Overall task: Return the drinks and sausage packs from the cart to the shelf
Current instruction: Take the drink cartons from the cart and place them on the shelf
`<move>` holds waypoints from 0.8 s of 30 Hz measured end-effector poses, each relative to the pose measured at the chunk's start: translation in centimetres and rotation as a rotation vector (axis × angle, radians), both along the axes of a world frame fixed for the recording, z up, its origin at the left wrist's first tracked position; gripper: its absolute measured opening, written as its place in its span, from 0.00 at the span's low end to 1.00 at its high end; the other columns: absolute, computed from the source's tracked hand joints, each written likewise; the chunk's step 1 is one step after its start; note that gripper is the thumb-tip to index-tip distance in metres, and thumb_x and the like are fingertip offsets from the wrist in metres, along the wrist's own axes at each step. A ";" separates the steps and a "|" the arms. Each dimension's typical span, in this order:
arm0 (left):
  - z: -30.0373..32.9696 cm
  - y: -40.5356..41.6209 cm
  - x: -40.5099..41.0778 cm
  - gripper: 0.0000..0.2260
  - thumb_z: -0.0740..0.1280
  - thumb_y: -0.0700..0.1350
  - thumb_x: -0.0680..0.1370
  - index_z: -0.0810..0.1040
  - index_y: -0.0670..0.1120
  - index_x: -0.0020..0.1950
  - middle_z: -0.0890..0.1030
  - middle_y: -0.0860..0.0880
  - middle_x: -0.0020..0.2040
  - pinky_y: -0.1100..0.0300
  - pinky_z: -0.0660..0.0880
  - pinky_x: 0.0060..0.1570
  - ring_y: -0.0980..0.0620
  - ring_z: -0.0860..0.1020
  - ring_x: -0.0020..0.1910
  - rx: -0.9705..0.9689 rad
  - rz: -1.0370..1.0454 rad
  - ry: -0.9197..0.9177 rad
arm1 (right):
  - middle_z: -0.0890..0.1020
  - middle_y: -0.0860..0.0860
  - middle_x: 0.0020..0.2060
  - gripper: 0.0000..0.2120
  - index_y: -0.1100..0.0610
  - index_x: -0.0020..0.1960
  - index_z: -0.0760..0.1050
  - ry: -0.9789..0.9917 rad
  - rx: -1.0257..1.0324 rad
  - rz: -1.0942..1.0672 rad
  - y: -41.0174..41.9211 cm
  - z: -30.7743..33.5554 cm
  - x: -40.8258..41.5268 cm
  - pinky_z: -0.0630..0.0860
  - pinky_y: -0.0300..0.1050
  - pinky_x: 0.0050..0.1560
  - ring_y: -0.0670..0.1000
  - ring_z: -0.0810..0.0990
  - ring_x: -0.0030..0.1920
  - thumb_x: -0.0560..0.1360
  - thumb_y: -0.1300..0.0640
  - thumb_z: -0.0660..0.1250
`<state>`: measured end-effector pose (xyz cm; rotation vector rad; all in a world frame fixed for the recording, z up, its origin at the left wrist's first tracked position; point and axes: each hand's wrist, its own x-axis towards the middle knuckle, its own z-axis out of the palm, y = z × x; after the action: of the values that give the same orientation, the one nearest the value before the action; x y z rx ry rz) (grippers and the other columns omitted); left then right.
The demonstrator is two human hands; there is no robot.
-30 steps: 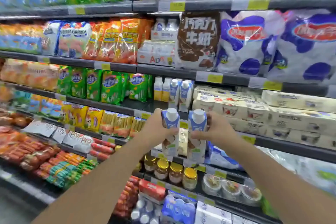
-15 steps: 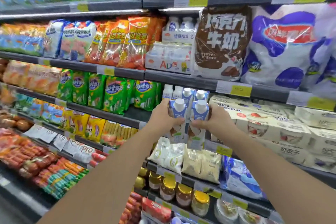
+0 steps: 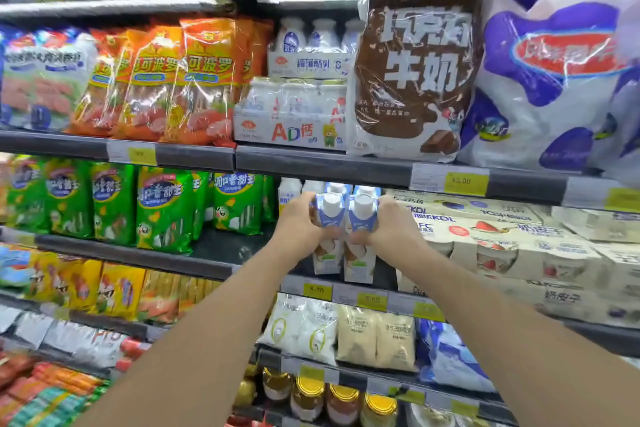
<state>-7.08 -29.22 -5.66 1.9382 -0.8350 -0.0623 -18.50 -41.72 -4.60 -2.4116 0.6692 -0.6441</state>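
Two blue-and-white drink cartons with white caps stand side by side at the front edge of the middle shelf (image 3: 214, 251). My left hand (image 3: 298, 224) grips the left carton (image 3: 327, 253) and my right hand (image 3: 391, 222) grips the right carton (image 3: 360, 262). Their bases rest at or just above the shelf lip; I cannot tell which. More of the same cartons (image 3: 337, 188) stand behind them. Green sausage packs (image 3: 162, 208) fill the same shelf to the left, and orange sausage packs (image 3: 204, 80) sit one shelf up. The cart is out of view.
Beige yogurt multipacks (image 3: 502, 246) crowd the shelf right of the cartons. A brown chocolate milk bag (image 3: 412, 73) and small bottle packs (image 3: 294, 111) sit above. Milk pouches (image 3: 304, 326) and gold-lidded jars (image 3: 343, 402) are below. A dark gap lies between the green packs and the cartons.
Both hands carried the two cartons up and forward from in front of the lower shelves to the middle shelf's front edge. The view has closed in on the shelf.
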 end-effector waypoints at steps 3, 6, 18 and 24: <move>-0.2 -0.4 1.3 0.24 0.81 0.45 0.66 0.75 0.50 0.57 0.82 0.50 0.49 0.52 0.80 0.50 0.51 0.81 0.47 0.026 -0.029 0.012 | 0.80 0.54 0.45 0.20 0.59 0.50 0.76 0.018 0.043 -0.068 0.0 -0.7 0.4 0.65 0.38 0.31 0.53 0.79 0.46 0.65 0.54 0.80; -0.7 -0.4 2.3 0.26 0.80 0.46 0.67 0.74 0.48 0.61 0.82 0.50 0.50 0.53 0.79 0.50 0.50 0.81 0.48 0.019 -0.063 0.028 | 0.80 0.52 0.44 0.16 0.58 0.50 0.75 0.021 0.047 -0.121 0.0 -1.1 0.9 0.65 0.37 0.32 0.52 0.78 0.46 0.68 0.56 0.79; -3.5 0.1 2.8 0.21 0.79 0.48 0.67 0.73 0.49 0.53 0.78 0.55 0.46 0.60 0.71 0.42 0.54 0.76 0.45 0.201 -0.120 -0.056 | 0.75 0.48 0.46 0.26 0.56 0.60 0.73 -0.021 0.007 -0.417 2.4 -4.4 2.3 0.57 0.33 0.30 0.47 0.71 0.42 0.71 0.42 0.74; -3.5 0.2 2.5 0.20 0.79 0.46 0.69 0.71 0.50 0.52 0.79 0.55 0.48 0.60 0.73 0.43 0.54 0.77 0.46 0.163 -0.140 -0.044 | 0.72 0.49 0.47 0.25 0.57 0.62 0.71 -0.010 0.034 -0.443 2.8 -4.0 2.2 0.56 0.32 0.29 0.47 0.69 0.42 0.72 0.45 0.73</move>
<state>-4.57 -29.00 -9.12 2.0359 -1.0211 -0.1766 -16.29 -38.94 -8.58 -2.2387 1.2163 -0.8089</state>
